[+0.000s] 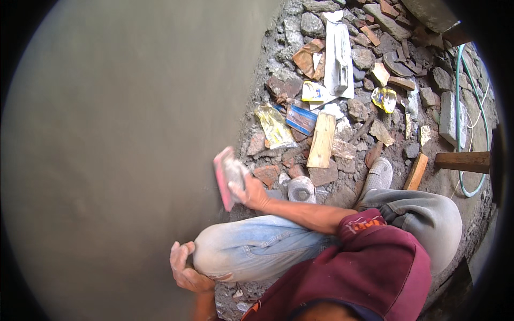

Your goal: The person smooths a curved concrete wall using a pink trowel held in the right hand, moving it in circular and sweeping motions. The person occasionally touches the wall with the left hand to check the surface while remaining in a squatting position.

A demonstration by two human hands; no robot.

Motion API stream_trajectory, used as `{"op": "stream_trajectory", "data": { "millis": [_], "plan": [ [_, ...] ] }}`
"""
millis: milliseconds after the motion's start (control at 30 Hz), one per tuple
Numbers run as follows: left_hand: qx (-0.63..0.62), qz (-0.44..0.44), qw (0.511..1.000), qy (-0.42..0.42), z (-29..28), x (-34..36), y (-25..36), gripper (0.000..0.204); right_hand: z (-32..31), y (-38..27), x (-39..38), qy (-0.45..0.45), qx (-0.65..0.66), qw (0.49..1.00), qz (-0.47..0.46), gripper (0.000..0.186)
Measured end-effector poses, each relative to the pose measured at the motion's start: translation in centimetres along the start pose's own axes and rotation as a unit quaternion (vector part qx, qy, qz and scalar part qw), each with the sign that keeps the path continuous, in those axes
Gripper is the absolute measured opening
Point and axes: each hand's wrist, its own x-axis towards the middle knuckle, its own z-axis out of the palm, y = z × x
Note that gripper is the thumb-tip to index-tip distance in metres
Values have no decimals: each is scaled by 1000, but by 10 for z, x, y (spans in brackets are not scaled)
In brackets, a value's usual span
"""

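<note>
My right hand (249,191) is closed around the back of a plastering float (221,184) with a pinkish-red base. Its face is against or very near the smooth grey cement surface (118,134), which fills the left of the head view. The float and fingers are slightly blurred. My right forearm crosses above my bent left leg in light blue jeans. Beside that knee, my left hand (187,270) has its fingers loosely curved and apart, with nothing visible in it. Grey smears coat both hands.
Broken stones and bricks border the cement. Among them lie a wooden board (322,140), a white channel-shaped piece (338,59), crumpled wrappers (274,125) and a blue packet (301,119). At the right are a wooden post (463,161), a green hose (458,96) and a concrete block (451,119).
</note>
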Motion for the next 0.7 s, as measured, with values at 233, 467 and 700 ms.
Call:
{"op": "stream_trajectory", "data": {
  "millis": [233, 467, 700],
  "plan": [
    [52, 120, 991, -37, -2, 7, -13, 84, -214, -41, 307, 376, -54, 907, -180, 69],
    [37, 25, 998, 50, -7, -13, -30, 73, -252, -41, 379, 240, 31, 956, -165, 60],
    [-70, -39, 997, 4, 20, 23, -6, 57, -34, -20, 60, 17, 88, 996, 17, 90]
  ]
}}
